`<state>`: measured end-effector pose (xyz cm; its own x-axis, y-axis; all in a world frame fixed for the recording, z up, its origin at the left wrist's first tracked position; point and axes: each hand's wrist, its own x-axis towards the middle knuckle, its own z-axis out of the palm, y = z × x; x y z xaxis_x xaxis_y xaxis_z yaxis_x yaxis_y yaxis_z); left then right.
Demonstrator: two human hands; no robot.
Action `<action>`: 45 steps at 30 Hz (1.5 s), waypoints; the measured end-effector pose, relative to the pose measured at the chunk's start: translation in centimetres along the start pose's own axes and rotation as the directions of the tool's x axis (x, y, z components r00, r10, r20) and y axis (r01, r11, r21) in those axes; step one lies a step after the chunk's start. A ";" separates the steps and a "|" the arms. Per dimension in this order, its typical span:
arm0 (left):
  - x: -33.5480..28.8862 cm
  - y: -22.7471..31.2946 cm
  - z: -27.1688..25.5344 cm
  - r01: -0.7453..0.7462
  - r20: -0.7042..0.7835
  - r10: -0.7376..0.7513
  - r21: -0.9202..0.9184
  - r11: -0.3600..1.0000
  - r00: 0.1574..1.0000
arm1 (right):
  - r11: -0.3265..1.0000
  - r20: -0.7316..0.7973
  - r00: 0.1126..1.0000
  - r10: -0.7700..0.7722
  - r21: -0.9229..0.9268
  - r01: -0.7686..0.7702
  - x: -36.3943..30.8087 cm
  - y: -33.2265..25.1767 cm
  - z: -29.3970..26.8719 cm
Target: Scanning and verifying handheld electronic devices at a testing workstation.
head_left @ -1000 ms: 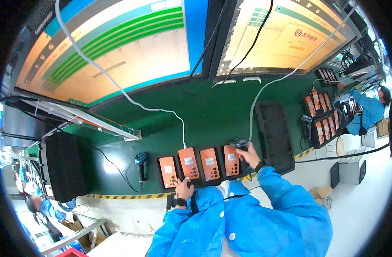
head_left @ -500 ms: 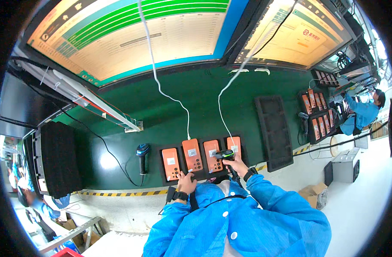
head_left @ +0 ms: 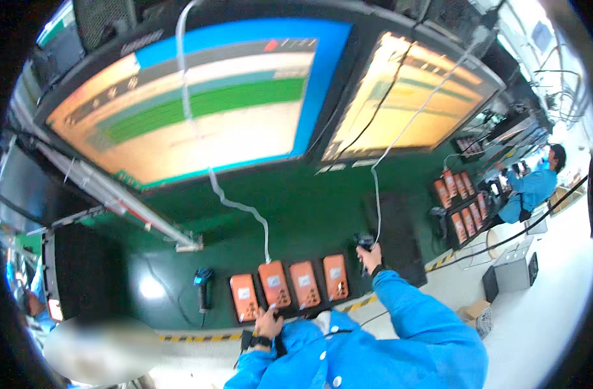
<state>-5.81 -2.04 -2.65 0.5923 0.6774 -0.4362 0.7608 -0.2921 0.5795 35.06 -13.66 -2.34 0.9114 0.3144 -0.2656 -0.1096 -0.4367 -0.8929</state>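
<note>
Four orange phones stand side by side in a black tray (head_left: 288,311) on the green bench: a leftmost phone (head_left: 244,297), a second phone (head_left: 274,284) with a white cable (head_left: 266,236) running into its top end, a third phone (head_left: 305,284) and a rightmost phone (head_left: 335,277). My left hand (head_left: 268,322) rests at the tray's near edge, below the two left phones, its fingers apart. My right hand (head_left: 370,257) is closed round a black handheld barcode scanner (head_left: 364,242), right of the tray. Another white cable (head_left: 377,194) reaches down to this hand; its end is hidden.
A second scanner (head_left: 203,285) stands left of the tray. Two monitors (head_left: 212,123) line the back. An empty-looking dark tray (head_left: 400,227) lies right of my right hand. Further right are more phones (head_left: 462,223) and a person in blue (head_left: 536,188). Striped tape (head_left: 199,338) edges the bench.
My right hand has moved right with the scanner, away from the rightmost phone. The right-hand cable no longer reaches that phone. The whole view has shifted, showing more of the monitors.
</note>
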 end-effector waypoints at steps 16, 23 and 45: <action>0.7 2.2 -1.6 0.105 0.024 -0.106 0.049 0.993 0.994 | 0.770 0.478 0.805 -0.351 -0.341 0.539 -12.2 -2.3 10.9; -0.4 1.8 -1.5 0.104 -0.065 -0.101 0.050 0.993 0.993 | 0.865 0.511 0.813 -0.278 -0.235 0.443 -14.2 -0.9 14.2; 5.0 13.7 -1.5 -0.235 -0.178 0.173 -0.434 0.870 0.969 | 0.966 0.618 0.742 -0.258 0.142 0.217 -11.9 -3.0 6.0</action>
<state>7.11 -1.64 4.15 0.6583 0.7258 -0.1995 0.4075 -0.1208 0.9052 22.17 -10.99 1.32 0.4595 0.8673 -0.1916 0.0354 -0.2334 -0.9717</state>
